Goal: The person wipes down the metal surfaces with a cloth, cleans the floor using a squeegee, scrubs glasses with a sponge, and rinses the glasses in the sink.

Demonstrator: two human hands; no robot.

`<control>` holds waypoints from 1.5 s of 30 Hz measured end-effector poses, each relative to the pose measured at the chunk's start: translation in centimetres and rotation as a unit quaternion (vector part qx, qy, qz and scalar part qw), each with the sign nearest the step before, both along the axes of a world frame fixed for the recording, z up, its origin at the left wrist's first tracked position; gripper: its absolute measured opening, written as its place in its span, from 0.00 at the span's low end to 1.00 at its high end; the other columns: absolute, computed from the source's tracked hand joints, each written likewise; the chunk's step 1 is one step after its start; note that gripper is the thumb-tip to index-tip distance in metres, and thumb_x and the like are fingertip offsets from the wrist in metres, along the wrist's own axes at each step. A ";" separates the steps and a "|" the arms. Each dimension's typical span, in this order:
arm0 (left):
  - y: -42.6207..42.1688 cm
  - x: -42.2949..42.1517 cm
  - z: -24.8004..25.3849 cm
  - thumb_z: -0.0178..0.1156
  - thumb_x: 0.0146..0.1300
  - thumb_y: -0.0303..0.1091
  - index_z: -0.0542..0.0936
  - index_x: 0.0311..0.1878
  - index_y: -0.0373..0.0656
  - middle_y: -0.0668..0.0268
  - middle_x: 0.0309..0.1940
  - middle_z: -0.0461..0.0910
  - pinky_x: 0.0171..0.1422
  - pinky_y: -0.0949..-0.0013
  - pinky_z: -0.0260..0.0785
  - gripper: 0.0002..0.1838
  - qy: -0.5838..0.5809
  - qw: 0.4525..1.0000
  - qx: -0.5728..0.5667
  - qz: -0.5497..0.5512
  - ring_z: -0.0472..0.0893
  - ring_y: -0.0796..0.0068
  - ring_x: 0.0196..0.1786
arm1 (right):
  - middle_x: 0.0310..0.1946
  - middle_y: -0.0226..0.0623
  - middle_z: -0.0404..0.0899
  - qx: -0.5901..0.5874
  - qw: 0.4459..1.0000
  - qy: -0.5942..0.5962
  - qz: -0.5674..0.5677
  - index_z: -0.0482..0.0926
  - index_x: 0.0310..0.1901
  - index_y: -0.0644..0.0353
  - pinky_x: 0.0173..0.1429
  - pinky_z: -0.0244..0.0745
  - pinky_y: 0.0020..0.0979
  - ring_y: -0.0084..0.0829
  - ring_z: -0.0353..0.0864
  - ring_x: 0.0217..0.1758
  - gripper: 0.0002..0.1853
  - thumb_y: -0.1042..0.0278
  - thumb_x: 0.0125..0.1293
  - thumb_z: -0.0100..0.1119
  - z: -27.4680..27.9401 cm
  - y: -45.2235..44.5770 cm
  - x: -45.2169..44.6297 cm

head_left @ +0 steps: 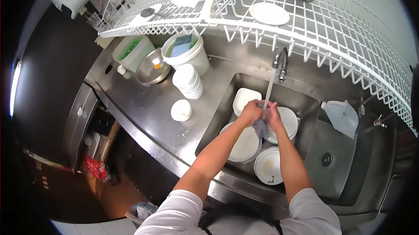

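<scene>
Under the running faucet (281,62), my left hand (252,112) and my right hand (274,118) are close together, fingers curled around a wet greyish cloth-like bundle (262,128). Water falls straight onto them; the bundle's exact kind is blurred. Beneath, in the left sink basin (214,128), lie several white dishes: a squarish dish (246,97) by my left hand, a round plate (242,145) below it, another plate (288,123) beside my right hand, and a bowl (268,165) nearest my body with a dark scrap in it.
Stacked white bowls (187,80), a single bowl (181,110), a white bucket (192,58) with a sponge and a metal bowl (152,67) stand on the left counter. A plastic jug (341,117) leans in the right basin. A wire rack (301,34) overhangs the faucet.
</scene>
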State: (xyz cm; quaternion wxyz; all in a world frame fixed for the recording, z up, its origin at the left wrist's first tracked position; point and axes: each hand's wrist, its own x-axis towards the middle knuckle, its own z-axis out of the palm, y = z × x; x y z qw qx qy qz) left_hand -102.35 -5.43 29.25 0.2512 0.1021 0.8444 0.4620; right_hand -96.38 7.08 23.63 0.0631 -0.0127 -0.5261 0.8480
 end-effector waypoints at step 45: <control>-5.0 10.0 -1.1 0.66 0.59 0.33 0.79 0.44 0.45 0.65 0.37 0.82 0.51 0.42 0.76 0.11 -0.487 0.687 0.474 0.259 0.80 0.63 0.40 | 0.75 0.51 0.52 0.434 0.883 -0.022 -0.179 0.53 0.72 0.70 0.79 0.43 0.35 0.44 0.49 0.79 0.39 0.42 0.74 0.40 6.2 2.1 -5.7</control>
